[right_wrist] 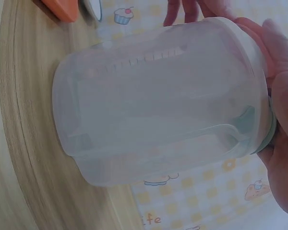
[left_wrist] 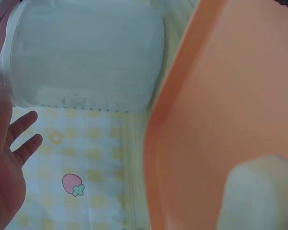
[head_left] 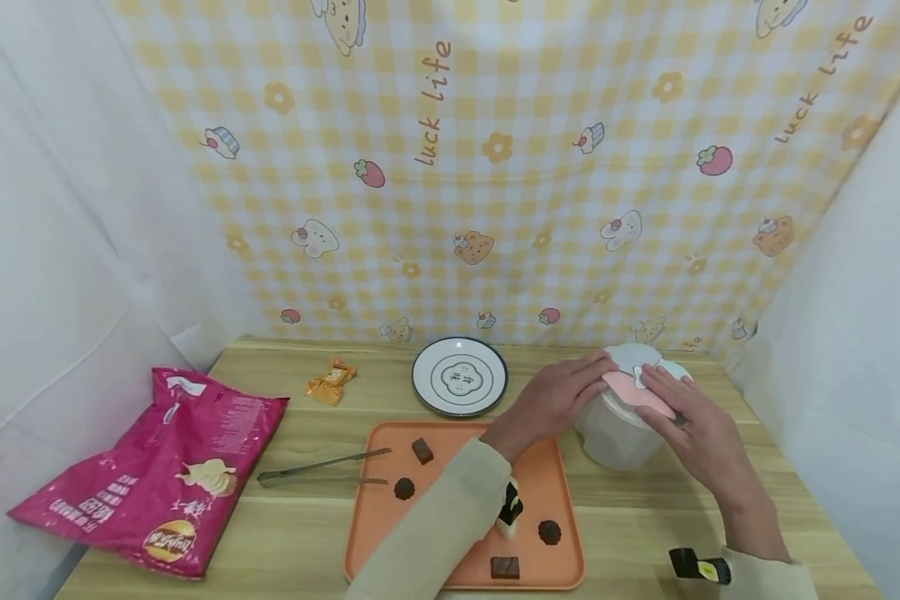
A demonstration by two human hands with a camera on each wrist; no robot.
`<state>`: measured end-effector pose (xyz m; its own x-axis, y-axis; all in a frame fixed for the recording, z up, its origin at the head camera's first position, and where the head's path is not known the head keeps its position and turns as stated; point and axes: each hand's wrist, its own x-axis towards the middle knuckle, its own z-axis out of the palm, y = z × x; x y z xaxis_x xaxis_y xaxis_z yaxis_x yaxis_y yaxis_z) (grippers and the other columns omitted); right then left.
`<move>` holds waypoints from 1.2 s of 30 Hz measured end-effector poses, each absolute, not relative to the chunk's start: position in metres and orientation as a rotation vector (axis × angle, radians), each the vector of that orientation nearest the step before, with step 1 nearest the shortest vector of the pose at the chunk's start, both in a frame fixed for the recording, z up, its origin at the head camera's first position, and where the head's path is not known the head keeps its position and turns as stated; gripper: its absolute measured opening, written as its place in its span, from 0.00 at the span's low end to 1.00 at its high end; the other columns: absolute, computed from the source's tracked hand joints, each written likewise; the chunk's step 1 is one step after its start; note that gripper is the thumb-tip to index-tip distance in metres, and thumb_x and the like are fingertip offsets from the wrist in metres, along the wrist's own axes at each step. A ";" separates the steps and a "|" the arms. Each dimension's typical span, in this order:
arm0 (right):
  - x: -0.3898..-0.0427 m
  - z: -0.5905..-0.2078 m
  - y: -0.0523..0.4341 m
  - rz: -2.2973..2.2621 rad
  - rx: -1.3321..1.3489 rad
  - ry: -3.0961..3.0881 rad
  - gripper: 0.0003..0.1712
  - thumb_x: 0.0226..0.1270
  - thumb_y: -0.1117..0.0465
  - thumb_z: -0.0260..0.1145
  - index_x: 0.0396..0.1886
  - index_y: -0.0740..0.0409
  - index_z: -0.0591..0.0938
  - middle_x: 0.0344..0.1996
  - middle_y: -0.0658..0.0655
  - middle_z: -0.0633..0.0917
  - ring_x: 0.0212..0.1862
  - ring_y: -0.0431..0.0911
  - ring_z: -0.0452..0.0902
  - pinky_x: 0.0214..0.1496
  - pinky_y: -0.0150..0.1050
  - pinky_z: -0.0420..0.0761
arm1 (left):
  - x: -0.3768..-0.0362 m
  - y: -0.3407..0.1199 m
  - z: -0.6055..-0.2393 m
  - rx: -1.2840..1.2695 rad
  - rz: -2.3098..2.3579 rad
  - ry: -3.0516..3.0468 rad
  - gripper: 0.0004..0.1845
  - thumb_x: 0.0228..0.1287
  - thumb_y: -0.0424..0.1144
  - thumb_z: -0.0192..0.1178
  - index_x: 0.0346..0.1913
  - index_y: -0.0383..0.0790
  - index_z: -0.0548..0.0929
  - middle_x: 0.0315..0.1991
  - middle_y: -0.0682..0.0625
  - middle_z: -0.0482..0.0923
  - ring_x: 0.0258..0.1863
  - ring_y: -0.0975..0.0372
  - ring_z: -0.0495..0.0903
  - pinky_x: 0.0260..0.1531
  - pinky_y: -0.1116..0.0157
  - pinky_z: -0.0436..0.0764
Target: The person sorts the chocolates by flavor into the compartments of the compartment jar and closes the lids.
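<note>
A translucent plastic jar (head_left: pixel 617 440) stands upright at the right rear of the table. Its lid (head_left: pixel 627 392) has pink, grey and mint sections around a small white piece in the middle. My left hand (head_left: pixel 553 395) reaches across the tray and touches the lid's left edge with extended fingers. Over the lid's right side lies my right hand (head_left: pixel 693 429), its fingers stretched across the top. In the left wrist view the jar (left_wrist: pixel 86 57) has small marks along its wall. Nothing is visible inside the jar (right_wrist: pixel 153 105) in the right wrist view.
An orange tray (head_left: pixel 378 533) holds several chocolates (head_left: pixel 505 567), partly under my left sleeve. Metal tongs (head_left: pixel 270 478) rest with their tips over the tray's left edge. A white plate (head_left: pixel 427 379), an orange wrapped candy (head_left: pixel 332 383) and a magenta chip bag (head_left: pixel 157 475) lie around it.
</note>
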<state>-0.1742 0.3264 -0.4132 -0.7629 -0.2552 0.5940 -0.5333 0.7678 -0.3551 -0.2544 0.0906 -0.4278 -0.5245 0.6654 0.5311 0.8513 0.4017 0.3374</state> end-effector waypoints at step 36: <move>-0.169 -0.415 0.316 0.841 0.335 -2.382 0.21 0.86 0.63 0.48 0.62 0.72 0.80 0.58 0.74 0.80 0.63 0.75 0.71 0.75 0.37 0.58 | -0.249 0.103 -0.432 -1.220 -1.061 -2.311 0.27 0.87 0.41 0.38 0.82 0.42 0.56 0.76 0.50 0.66 0.72 0.67 0.64 0.68 0.71 0.61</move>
